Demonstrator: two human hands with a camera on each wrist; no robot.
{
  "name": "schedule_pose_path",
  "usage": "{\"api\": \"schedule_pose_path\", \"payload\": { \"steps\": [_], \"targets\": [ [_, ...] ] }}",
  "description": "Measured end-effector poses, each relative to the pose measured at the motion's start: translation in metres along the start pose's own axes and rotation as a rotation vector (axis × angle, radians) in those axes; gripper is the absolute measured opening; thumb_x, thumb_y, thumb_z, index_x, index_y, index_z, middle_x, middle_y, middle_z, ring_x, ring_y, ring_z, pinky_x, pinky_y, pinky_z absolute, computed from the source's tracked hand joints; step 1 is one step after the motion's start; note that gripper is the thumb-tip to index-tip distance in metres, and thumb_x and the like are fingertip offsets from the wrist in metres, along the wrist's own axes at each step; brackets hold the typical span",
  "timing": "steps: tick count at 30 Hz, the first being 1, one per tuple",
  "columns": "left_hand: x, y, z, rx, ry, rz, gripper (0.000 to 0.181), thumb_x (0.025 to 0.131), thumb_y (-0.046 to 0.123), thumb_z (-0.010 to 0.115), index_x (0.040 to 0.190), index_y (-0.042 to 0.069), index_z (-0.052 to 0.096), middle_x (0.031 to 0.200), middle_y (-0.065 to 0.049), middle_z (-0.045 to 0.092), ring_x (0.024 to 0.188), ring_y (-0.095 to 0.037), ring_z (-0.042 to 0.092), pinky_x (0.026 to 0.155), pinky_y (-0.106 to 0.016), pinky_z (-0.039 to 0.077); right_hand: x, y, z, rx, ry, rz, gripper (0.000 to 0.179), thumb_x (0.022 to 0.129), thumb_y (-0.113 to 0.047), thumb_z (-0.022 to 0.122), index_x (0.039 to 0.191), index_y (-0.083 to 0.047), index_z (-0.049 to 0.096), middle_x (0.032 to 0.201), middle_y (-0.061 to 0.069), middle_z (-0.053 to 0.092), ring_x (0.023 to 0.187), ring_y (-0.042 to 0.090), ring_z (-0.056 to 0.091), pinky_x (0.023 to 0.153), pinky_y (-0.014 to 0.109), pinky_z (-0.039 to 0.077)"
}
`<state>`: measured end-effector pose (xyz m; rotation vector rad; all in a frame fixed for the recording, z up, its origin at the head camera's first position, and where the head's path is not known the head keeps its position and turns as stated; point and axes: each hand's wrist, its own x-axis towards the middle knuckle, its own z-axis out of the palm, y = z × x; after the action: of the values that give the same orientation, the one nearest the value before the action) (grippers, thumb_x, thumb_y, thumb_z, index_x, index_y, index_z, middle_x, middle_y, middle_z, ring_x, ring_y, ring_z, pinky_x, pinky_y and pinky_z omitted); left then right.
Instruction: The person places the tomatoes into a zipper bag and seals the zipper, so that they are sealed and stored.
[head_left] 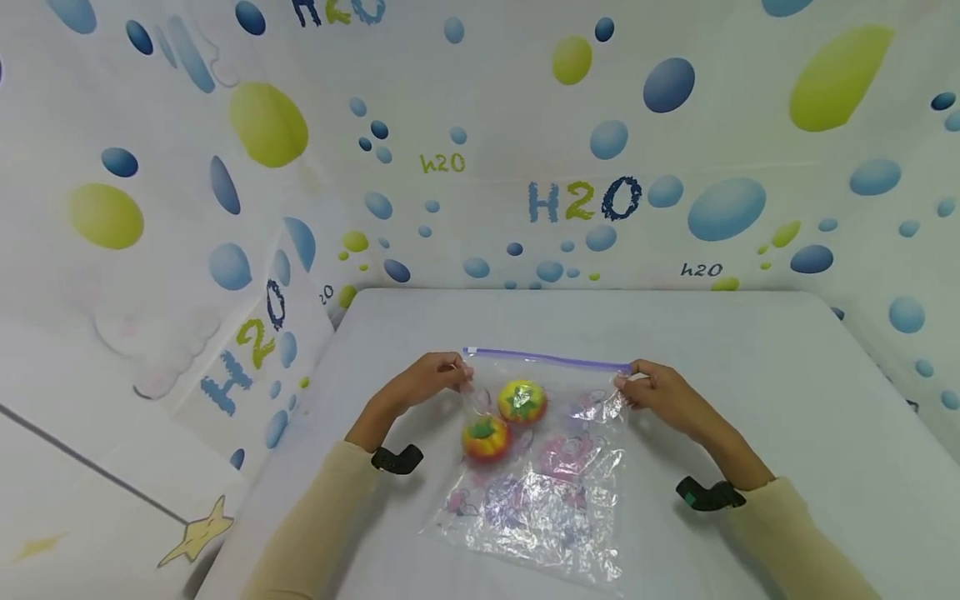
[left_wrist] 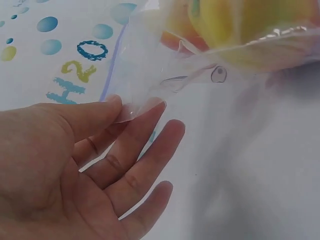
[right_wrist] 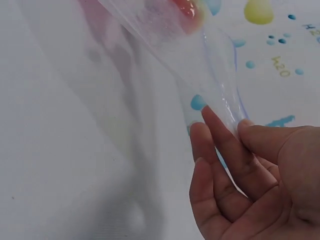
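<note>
A clear plastic zip bag (head_left: pixel 551 492) with pink and purple prints is held up by its top corners over the white table. Its purple zip strip (head_left: pixel 547 359) runs across the top, a white slider (head_left: pixel 472 350) at the left end. Inside, toward the left, are two round red-and-yellow fruits (head_left: pixel 522 401) with green leafy tops. My left hand (head_left: pixel 433 377) pinches the left corner between thumb and index finger. Opposite, my right hand (head_left: pixel 660 396) pinches the right corner just below the strip. In both wrist views the other fingers are loosely bent behind the film.
The table (head_left: pixel 750 350) has a white cover. Behind it rises a wall sheet (head_left: pixel 510 100) printed with blue and green drops and H2O lettering, continuing along the left. Dark bands (head_left: pixel 397 459) sit at both wrists.
</note>
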<state>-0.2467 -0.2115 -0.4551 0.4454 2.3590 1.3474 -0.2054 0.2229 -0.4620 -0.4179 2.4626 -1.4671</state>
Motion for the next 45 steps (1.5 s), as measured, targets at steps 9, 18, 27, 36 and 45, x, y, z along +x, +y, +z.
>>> {"api": "schedule_pose_path", "payload": {
  "steps": [9, 18, 27, 36, 45],
  "targets": [
    [-0.011, -0.01, 0.006, -0.075, 0.0, -0.004, 0.027, 0.109, 0.03, 0.06, 0.1, 0.006, 0.069, 0.104, -0.004, 0.073, 0.108, -0.019, 0.07, 0.111, -0.049, 0.049, 0.001, 0.004, -0.002, 0.022, 0.014, 0.005, 0.026, 0.109, -0.024, 0.061, 0.112, 0.001, 0.061, 0.097, 0.013, 0.078, 0.093, 0.02, 0.072, 0.084, 0.027, 0.059],
    [-0.019, -0.01, 0.009, -0.096, 0.023, 0.06, 0.026, 0.109, 0.026, 0.061, 0.098, 0.003, 0.07, 0.101, -0.008, 0.074, 0.104, -0.022, 0.072, 0.106, -0.048, 0.052, -0.004, -0.001, -0.003, -0.015, 0.062, 0.003, 0.03, 0.109, -0.029, 0.062, 0.115, 0.0, 0.065, 0.09, 0.008, 0.078, 0.09, 0.018, 0.072, 0.083, 0.026, 0.058],
    [-0.015, -0.024, 0.019, -0.051, 0.047, 0.133, 0.025, 0.109, 0.019, 0.06, 0.094, 0.001, 0.068, 0.095, -0.01, 0.073, 0.098, -0.02, 0.072, 0.094, -0.042, 0.057, -0.005, 0.003, -0.006, -0.032, 0.049, 0.005, 0.033, 0.109, -0.032, 0.06, 0.116, 0.0, 0.065, 0.093, 0.009, 0.077, 0.092, 0.019, 0.073, 0.084, 0.025, 0.058],
    [-0.011, -0.015, 0.027, 0.123, 0.158, 0.151, 0.017, 0.105, 0.026, 0.067, 0.109, 0.01, 0.072, 0.109, -0.007, 0.075, 0.1, -0.021, 0.072, 0.085, -0.038, 0.057, -0.009, 0.006, -0.009, -0.046, 0.029, -0.083, 0.028, 0.11, -0.024, 0.058, 0.121, 0.002, 0.062, 0.1, 0.011, 0.078, 0.09, 0.02, 0.072, 0.082, 0.027, 0.059],
    [-0.002, 0.007, 0.017, 0.225, 0.205, 0.107, 0.024, 0.106, 0.028, 0.066, 0.122, 0.011, 0.068, 0.115, -0.008, 0.074, 0.108, -0.026, 0.07, 0.096, -0.046, 0.057, -0.005, 0.005, -0.013, -0.047, 0.021, -0.102, 0.023, 0.11, -0.019, 0.059, 0.12, 0.002, 0.061, 0.102, 0.013, 0.077, 0.087, 0.019, 0.073, 0.081, 0.035, 0.062]
  ]
}}
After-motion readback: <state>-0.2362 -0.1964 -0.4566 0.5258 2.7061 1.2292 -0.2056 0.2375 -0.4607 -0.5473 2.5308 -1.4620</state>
